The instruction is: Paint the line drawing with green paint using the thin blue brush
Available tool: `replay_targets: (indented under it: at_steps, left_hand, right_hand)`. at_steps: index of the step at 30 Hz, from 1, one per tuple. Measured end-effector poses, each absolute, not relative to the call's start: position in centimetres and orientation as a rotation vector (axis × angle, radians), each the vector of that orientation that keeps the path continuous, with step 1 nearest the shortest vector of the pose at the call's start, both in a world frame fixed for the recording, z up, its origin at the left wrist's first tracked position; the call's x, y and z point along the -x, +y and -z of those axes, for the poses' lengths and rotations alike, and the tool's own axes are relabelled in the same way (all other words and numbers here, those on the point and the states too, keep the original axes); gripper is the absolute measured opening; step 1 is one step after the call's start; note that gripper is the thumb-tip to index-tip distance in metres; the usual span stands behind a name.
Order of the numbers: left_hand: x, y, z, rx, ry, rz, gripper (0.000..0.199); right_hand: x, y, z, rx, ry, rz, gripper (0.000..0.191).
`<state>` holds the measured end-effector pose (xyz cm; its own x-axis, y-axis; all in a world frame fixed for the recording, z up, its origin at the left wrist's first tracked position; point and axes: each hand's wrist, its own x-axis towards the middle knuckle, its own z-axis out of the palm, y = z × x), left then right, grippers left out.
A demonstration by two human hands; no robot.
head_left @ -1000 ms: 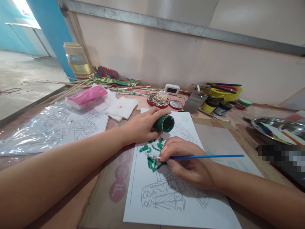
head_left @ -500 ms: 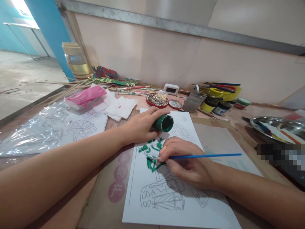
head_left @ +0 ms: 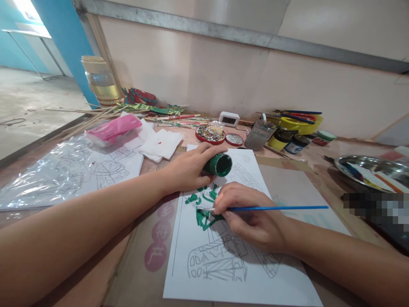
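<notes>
My left hand (head_left: 194, 167) is wrapped round a small jar of green paint (head_left: 223, 165), tipped so its uncapped mouth faces me. Below it, my right hand (head_left: 247, 213) pinches a paintbrush (head_left: 277, 208) with a thin blue handle, held nearly level. The bristles touch the green-painted part of a line drawing on a white sheet (head_left: 183, 288). Green covers several leaf-like shapes and a larger patch; the outlines lower down are uncoloured. Part of the drawing is hidden under my right hand.
Under the sheet lies cardboard (head_left: 137, 264). To the left, clear plastic (head_left: 47, 175) covers more drawings, near a pink tissue pack (head_left: 113, 130). A cup of murky water (head_left: 259, 135), paint jars (head_left: 296, 145) and a red-rimmed dish of beads (head_left: 209, 134) line the back. A metal bowl (head_left: 348, 181) stands right.
The brush has shifted very slightly, its handle end reaching a bit farther right. My left hand and the jar keep their place; the whole view has drifted a little.
</notes>
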<state>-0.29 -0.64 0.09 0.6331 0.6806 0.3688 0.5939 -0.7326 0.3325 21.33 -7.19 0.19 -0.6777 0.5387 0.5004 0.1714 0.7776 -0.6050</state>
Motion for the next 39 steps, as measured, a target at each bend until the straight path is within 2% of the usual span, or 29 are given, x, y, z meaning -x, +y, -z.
replay_targets:
  at_steps: [39]
  left_hand:
    - [0.23, -0.71, -0.37, -2.657, 1.068, -0.693, 0.069]
  right_hand:
    - [-21.26, -7.15, -0.37, 0.628, -2.282, -0.632, 0.019]
